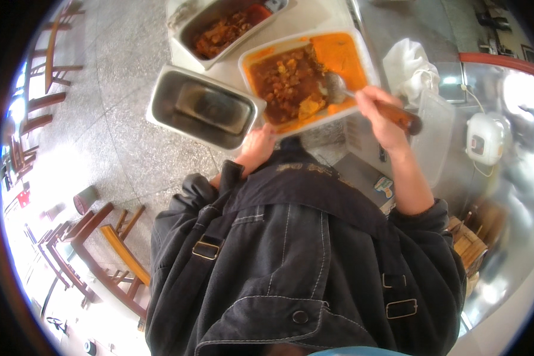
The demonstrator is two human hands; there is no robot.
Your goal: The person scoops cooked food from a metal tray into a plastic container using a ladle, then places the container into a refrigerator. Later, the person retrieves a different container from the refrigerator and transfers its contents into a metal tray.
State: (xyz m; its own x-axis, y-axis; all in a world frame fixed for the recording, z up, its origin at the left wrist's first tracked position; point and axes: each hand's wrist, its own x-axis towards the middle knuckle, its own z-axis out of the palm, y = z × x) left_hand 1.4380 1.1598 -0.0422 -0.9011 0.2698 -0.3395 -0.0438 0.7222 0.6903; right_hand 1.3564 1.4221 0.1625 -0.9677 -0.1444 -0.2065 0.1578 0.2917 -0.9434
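Note:
My right hand (385,118) is wrapped around the wooden handle (398,116) of a metal serving spoon (336,86). The spoon's bowl dips into a white plastic tub (368,55) of dark brown chunky stew (282,84) with a layer of solid orange fat (338,51). Part of that fat is broken away, and a loose piece (311,106) lies on the stew. My left hand (257,144) grips the near right corner of a rectangular stainless steel pan (160,89), close against the tub's corner. Only a stained metal bottom shows inside this pan.
Beyond it, a second steel pan (193,22) holds reddish-brown food on the pale worktop (311,18). To the right are a white plastic bag (409,66), a translucent lid (431,138) and a white appliance (485,138). Wooden stools (124,253) stand at lower left.

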